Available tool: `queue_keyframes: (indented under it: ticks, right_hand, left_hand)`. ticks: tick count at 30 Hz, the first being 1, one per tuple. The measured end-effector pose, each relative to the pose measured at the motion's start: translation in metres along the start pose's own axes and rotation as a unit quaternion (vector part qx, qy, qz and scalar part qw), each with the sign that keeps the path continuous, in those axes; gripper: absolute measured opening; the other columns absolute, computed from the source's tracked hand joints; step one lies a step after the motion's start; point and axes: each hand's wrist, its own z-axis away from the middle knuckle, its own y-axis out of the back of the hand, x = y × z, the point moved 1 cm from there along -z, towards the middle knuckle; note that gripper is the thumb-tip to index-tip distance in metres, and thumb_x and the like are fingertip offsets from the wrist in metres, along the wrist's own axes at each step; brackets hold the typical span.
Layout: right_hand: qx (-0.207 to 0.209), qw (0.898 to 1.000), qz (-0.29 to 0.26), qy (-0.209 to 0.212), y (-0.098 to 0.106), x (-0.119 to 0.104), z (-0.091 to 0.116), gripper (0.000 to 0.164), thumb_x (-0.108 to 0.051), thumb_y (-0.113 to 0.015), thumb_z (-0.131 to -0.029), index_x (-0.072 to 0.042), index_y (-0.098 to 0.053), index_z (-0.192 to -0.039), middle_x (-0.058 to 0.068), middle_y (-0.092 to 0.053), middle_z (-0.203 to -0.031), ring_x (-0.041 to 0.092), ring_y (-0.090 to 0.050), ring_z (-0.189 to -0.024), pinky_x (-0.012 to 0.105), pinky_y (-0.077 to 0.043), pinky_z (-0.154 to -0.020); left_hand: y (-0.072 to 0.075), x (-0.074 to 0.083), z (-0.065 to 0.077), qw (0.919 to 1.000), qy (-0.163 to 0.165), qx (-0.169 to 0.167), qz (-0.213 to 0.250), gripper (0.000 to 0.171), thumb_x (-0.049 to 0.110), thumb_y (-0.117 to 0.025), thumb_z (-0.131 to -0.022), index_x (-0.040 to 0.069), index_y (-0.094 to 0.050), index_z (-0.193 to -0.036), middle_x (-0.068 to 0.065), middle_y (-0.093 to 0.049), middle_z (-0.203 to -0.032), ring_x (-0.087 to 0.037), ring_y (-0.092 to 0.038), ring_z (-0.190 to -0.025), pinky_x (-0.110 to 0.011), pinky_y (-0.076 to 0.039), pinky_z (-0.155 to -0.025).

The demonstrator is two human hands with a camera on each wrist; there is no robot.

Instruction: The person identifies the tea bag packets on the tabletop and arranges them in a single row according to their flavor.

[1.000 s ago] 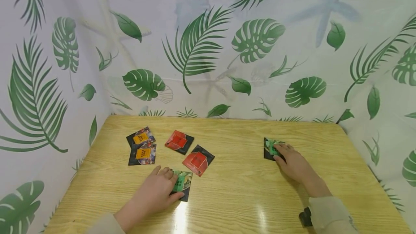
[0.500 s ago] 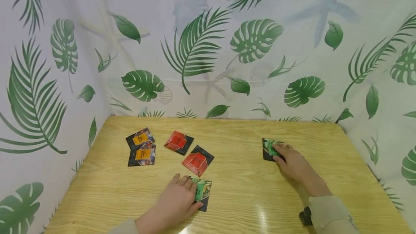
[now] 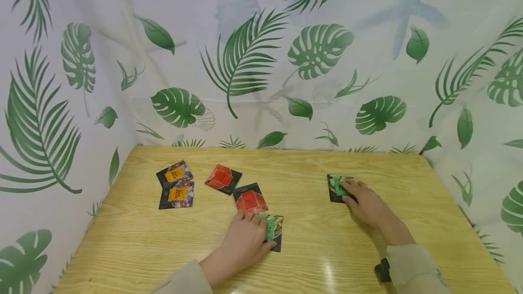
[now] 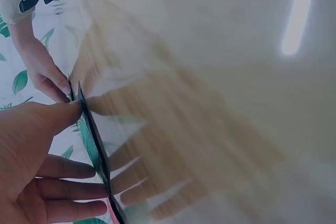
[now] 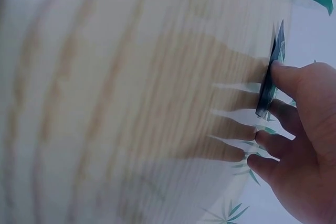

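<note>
Left of the middle of the table, my left hand (image 3: pixel 245 235) presses a green-labelled black packet (image 3: pixel 277 228) against the wood, fingers and thumb on its upper face. In the left wrist view the packet (image 4: pixel 94 137) shows edge-on under the fingers. A red packet (image 3: pixel 250 198) lies just beyond those fingertips, its near edge partly covered. Another red packet (image 3: pixel 222 178) lies behind it. Over on the right, my right hand (image 3: pixel 369 205) rests its fingers and thumb on a second green packet (image 3: pixel 335 189), partly hidden by the fingers. The right wrist view shows that packet (image 5: pixel 270 77) nearly edge-on.
Two orange-labelled packets (image 3: pixel 177 194) overlap at the back left of the wooden table (image 3: pixel 302 267). A leaf-printed cloth (image 3: pixel 261 58) surrounds the back and sides. A dark strap piece (image 3: pixel 383 270) hangs by the right sleeve.
My left hand has slid its green packet rightward, lately also a little away from me. The nearer red packet has turned slightly. My right hand stays in place.
</note>
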Motion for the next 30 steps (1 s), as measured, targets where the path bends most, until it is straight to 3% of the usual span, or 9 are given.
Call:
queue_keyframes:
  ticks: [6,13,17,24,30]
  right_hand:
    - [-0.003,1.000,-0.004,-0.007,0.002,-0.001,0.000,0.056,-0.022,-0.055,-0.110,0.002,-0.042,-0.159,0.035,-0.037,-0.162,0.065,-0.029,-0.147,0.078,-0.034,-0.112]
    - [-0.007,1.000,-0.004,-0.008,0.000,0.000,0.000,0.056,-0.022,-0.055,-0.110,0.002,-0.041,-0.159,0.035,-0.037,-0.163,0.065,-0.029,-0.148,0.078,-0.034,-0.112]
    - [-0.006,1.000,-0.004,-0.007,0.000,0.000,0.000,0.056,-0.022,-0.055,-0.110,0.002,-0.042,-0.159,0.035,-0.037,-0.162,0.065,-0.029,-0.147,0.078,-0.035,-0.112]
    - [-0.005,1.000,0.000,-0.005,-0.001,-0.001,0.001,0.056,-0.023,-0.055,-0.111,0.002,-0.043,-0.159,0.035,-0.038,-0.162,0.065,-0.030,-0.146,0.078,-0.036,-0.110]
    - [-0.003,1.000,-0.002,-0.006,0.000,-0.001,0.001,0.055,-0.023,-0.055,-0.111,0.002,-0.043,-0.158,0.036,-0.038,-0.162,0.065,-0.030,-0.147,0.078,-0.036,-0.110]
  left_hand:
    - [-0.002,0.003,-0.016,0.9999,0.014,-0.005,0.000,0.061,0.066,-0.064,-0.096,0.010,-0.078,-0.116,-0.003,-0.079,-0.106,-0.021,-0.071,-0.102,-0.043,-0.055,-0.094]
    - [-0.007,0.002,-0.036,0.9979,0.053,-0.015,0.034,0.064,0.069,-0.063,-0.095,0.011,-0.079,-0.117,-0.004,-0.079,-0.115,-0.025,-0.071,-0.116,-0.054,-0.053,-0.104]
    - [-0.011,0.001,-0.045,0.9956,0.077,-0.025,0.047,0.068,0.071,-0.061,-0.096,0.012,-0.077,-0.126,-0.008,-0.076,-0.128,-0.029,-0.067,-0.129,-0.058,-0.050,-0.111]
    - [-0.014,0.000,-0.053,0.9886,0.087,-0.078,0.095,0.074,0.065,-0.054,-0.103,0.013,-0.053,-0.156,-0.014,-0.054,-0.159,-0.037,-0.042,-0.155,-0.062,-0.031,-0.126]
    - [-0.020,-0.002,-0.057,0.9863,0.093,-0.096,0.097,0.075,0.067,-0.044,-0.105,0.019,-0.043,-0.163,-0.021,-0.030,-0.172,-0.044,-0.018,-0.163,-0.068,-0.014,-0.129]
